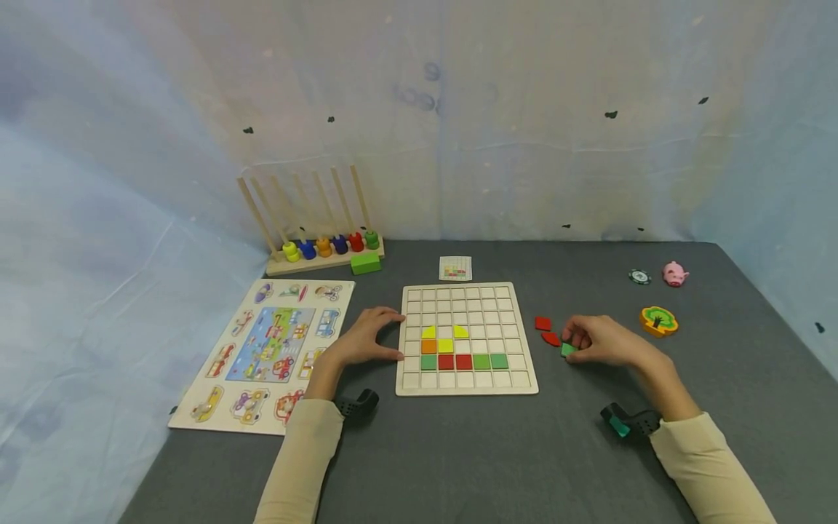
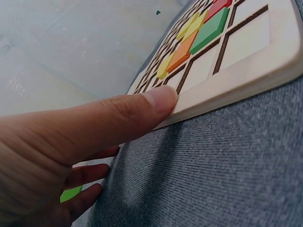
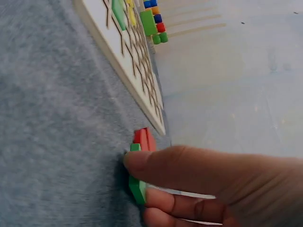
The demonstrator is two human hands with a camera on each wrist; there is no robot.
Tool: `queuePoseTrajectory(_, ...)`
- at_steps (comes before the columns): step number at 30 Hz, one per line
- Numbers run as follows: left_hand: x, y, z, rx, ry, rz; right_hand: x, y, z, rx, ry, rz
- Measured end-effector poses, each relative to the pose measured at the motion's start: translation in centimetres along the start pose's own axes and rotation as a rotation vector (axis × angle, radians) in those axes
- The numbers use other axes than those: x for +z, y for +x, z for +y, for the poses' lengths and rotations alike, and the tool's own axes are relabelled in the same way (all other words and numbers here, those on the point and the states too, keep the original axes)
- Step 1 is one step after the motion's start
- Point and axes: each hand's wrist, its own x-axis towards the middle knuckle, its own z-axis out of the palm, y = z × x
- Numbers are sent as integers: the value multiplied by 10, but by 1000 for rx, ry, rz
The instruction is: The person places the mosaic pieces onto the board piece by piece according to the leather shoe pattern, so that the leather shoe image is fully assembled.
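Observation:
A wooden grid board (image 1: 486, 306) lies mid-table, with green, red, orange and yellow tiles in some of its squares. My left hand (image 1: 358, 340) rests at its left edge; in the left wrist view the thumb (image 2: 128, 109) touches the rim, fingers relaxed. To the right of the board, my right hand (image 1: 605, 340) pinches a green tile (image 1: 567, 350) between thumb and fingers, low over the cloth. In the right wrist view the thumb covers part of this green tile (image 3: 137, 190). Just beyond it are a red square tile (image 1: 543, 322) and a red rounded tile (image 1: 551, 339).
Behind the board lies a small pattern card (image 1: 455, 268). At left are a vehicle picture puzzle (image 1: 229, 397), a pegged bead stand (image 1: 278, 267) and a green block (image 1: 366, 263). At right sit a tree piece (image 1: 658, 321), a poker chip (image 1: 639, 276) and a pink pig (image 1: 674, 274).

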Motion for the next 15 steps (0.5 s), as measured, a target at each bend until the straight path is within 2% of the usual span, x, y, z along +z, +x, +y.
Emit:
queuePoseTrajectory(4,0,0,-1,-1,1,1,-1,4,-5,-13,-4,-10)
queuePoseTrajectory(8,-1,-1,-1,-2,4,1,6,17,-15,-111,17,3)
queuePoseTrajectory(15,-1,0,0,-1,0,-3,30,46,-47,-282,38,38)
